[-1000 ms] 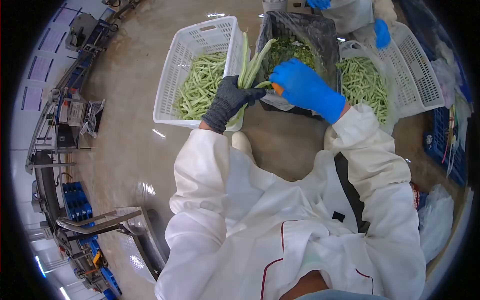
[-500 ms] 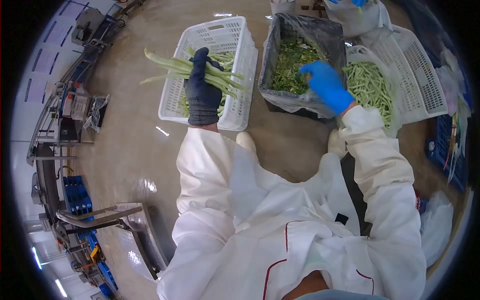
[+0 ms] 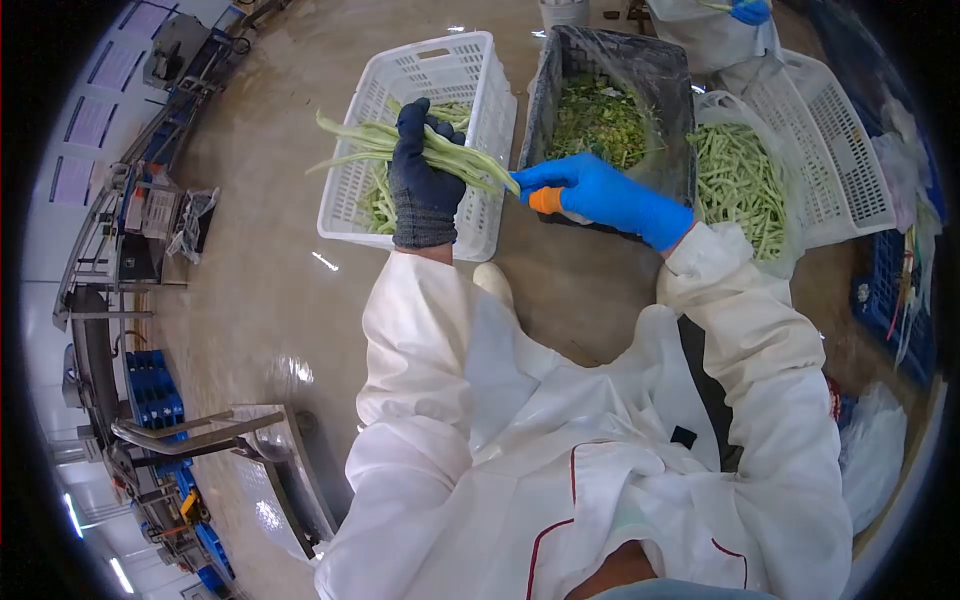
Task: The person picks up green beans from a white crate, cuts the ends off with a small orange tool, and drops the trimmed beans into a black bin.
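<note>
Beans (image 3: 362,138) in the head view lie as a loose bunch across the left hand (image 3: 426,172), above the near part of a white crate (image 3: 487,212). Their long axis runs crosswise, slanting slightly toward the body at the right. Left ends fan out over the crate's left side; right ends gather toward the right hand (image 3: 612,196).

The left hand, in a dark glove, is wrapped around the bunch. The right hand, in blue, has its fingers drawn together at the bean tips; whether they pinch cannot be told. An orange piece (image 3: 546,200) shows at its thumb side. Just beyond is a black crate (image 3: 668,92) of green scraps (image 3: 600,118), with bagged cut beans (image 3: 738,180) beside it.
</note>
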{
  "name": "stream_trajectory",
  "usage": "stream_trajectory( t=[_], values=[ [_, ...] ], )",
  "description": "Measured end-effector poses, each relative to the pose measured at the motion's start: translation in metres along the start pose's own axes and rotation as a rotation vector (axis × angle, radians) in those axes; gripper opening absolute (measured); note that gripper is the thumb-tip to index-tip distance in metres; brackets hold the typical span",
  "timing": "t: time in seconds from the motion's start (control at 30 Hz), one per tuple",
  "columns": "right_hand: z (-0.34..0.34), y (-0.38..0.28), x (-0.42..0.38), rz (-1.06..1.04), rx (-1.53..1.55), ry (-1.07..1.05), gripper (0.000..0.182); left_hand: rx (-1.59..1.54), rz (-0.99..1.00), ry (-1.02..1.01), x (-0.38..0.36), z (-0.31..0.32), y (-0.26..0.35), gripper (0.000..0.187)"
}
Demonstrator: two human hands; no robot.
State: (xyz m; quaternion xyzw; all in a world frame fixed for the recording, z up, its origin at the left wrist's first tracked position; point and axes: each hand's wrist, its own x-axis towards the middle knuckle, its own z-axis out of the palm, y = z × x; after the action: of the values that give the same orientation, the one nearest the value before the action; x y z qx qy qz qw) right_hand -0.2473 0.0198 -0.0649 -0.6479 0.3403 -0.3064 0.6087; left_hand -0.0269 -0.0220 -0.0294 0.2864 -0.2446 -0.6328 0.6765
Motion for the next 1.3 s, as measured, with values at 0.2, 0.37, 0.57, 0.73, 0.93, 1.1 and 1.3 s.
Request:
stream_trajectory(
  t=[0.2,0.37,0.57,0.73,0.93,1.1,1.3],
  values=[
    [0.006,-0.018,-0.006,0.061,-0.022,-0.002,0.027,-0.007,0.018,0.022,0.001,-0.004,0.001,0.015],
    [0.011,-0.017,-0.008,-0.013,0.001,0.124,0.022,-0.013,0.007,0.049,0.004,-0.006,0.001,0.016],
    [0.031,-0.015,-0.018,-0.604,-0.666,-0.003,0.012,0.421,-0.029,0.057,-0.014,0.010,0.000,0.014],
    [0.022,-0.013,-0.018,-0.139,-1.239,0.147,0.010,1.180,0.360,0.010,-0.025,0.014,0.005,0.021],
    [-0.021,-0.009,-0.001,-0.080,0.018,0.227,0.010,0.887,0.242,0.014,-0.014,0.008,0.028,0.021],
    [0.020,-0.015,-0.017,-0.584,-0.836,-0.203,0.012,1.368,-0.037,-0.322,-0.016,0.001,0.002,0.031],
    [-0.041,-0.024,-0.011,-0.556,-0.905,0.817,0.010,1.354,-0.166,-0.180,-0.011,-0.001,0.014,0.030]
  ],
)
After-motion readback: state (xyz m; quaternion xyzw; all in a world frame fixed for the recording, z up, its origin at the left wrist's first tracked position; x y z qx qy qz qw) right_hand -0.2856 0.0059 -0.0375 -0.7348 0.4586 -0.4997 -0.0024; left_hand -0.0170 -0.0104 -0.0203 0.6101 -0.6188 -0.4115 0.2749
